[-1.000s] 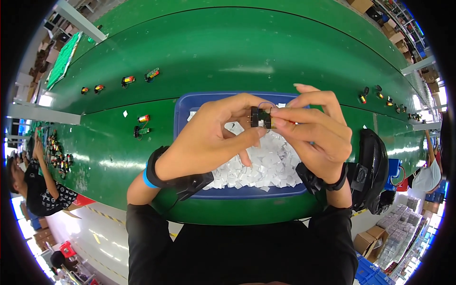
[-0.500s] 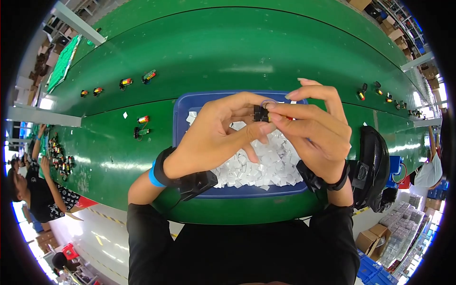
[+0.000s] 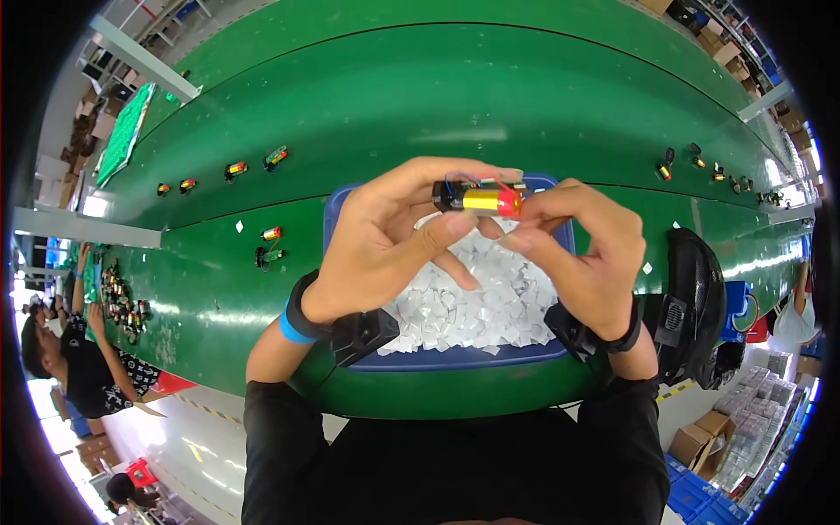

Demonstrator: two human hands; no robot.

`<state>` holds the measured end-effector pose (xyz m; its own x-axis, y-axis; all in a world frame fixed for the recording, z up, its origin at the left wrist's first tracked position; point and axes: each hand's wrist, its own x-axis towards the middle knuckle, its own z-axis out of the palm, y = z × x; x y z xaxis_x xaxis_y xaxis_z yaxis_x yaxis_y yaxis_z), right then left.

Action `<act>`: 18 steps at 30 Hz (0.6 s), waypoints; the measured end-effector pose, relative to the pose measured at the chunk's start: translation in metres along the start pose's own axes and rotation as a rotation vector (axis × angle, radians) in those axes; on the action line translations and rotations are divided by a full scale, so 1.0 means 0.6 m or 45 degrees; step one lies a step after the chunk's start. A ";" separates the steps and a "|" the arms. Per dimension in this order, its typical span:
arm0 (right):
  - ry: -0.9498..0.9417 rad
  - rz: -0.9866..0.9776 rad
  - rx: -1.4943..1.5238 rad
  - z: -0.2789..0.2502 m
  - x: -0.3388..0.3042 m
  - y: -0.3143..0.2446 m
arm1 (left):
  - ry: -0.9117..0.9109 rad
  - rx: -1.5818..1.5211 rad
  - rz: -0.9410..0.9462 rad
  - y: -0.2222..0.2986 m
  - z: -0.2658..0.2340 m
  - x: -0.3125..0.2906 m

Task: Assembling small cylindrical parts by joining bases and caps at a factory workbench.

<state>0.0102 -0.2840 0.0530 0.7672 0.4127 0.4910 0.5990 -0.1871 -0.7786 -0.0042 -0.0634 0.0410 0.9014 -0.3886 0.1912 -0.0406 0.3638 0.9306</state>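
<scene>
Above the blue tray [image 3: 337, 210], a small battery assembly [image 3: 481, 203] lies level between my hands. It has a yellow cylinder with a red end, a black plastic part at its left, and thin red and blue wires along the top. My left hand [image 3: 398, 232] grips it from the left, fingers behind and thumb below. Bent fingers of my right hand [image 3: 582, 241] close at the red end; the exact contact is partly hidden. Small white square pieces [image 3: 464, 302] fill the tray beneath.
Similar battery assemblies [image 3: 269, 245] lie to the left, with others [image 3: 665, 166] at the far right. A black bag [image 3: 691, 306] sits right of the tray. A co-worker [image 3: 79, 359] works at the left beside a pile of assemblies [image 3: 122, 302]. Metal posts [image 3: 87, 229] flank the green table [image 3: 420, 96].
The battery assembly has turned, so its yellow and red side now shows lengthwise. My right fingers have moved from the black part to the red end, and their raised fingers have curled down.
</scene>
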 end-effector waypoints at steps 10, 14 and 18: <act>0.168 0.066 0.218 0.027 -0.004 0.004 | 0.095 0.347 0.279 -0.016 0.012 -0.004; 0.094 0.198 0.376 0.024 -0.005 0.002 | 0.121 0.525 0.415 -0.022 0.013 -0.005; 0.071 0.217 0.402 0.022 -0.005 -0.001 | 0.150 0.615 0.451 -0.023 0.019 -0.010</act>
<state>0.0045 -0.2735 0.0468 0.8663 0.3487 0.3578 0.3679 0.0392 -0.9290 -0.0137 -0.0756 0.0306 0.8379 -0.2077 0.5048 -0.5128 0.0177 0.8583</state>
